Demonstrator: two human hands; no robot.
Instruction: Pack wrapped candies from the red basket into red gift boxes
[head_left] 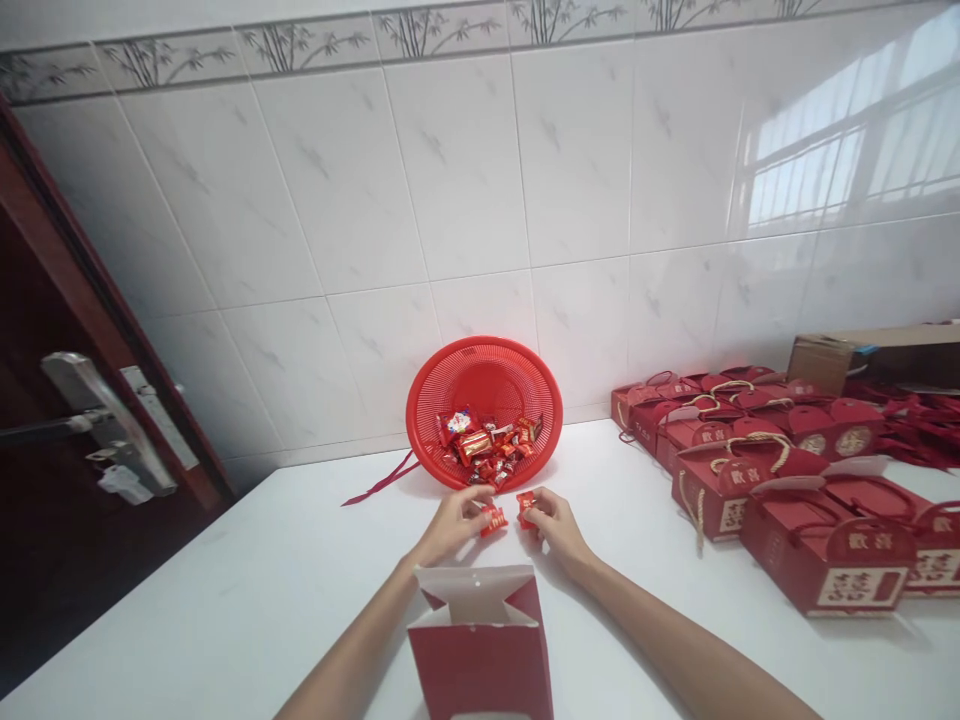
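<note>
My left hand [455, 524] pinches a small red wrapped candy [494, 519] by its edge, just in front of the basket. Beside it, my right hand [553, 527] grips another red wrapped candy [526, 503] between thumb and fingers. A red plastic basket [485, 349] leans tilted against the wall, its mouth facing me. Inside it lie several wrapped candies [480, 446], mostly red, some with gold. Between my forearms stands a dark red paper gift box [484, 665] with its top open, showing a pale inside.
On the right stand several closed red gift boxes [821, 550] with cord handles. Behind them is a brown cardboard box [821, 362] near a pile of red ribbons [922, 425]. A red ribbon [382, 480] trails left of the basket. A tiled wall [480, 200] bounds the white table [300, 570]; a door handle [109, 425] is at left.
</note>
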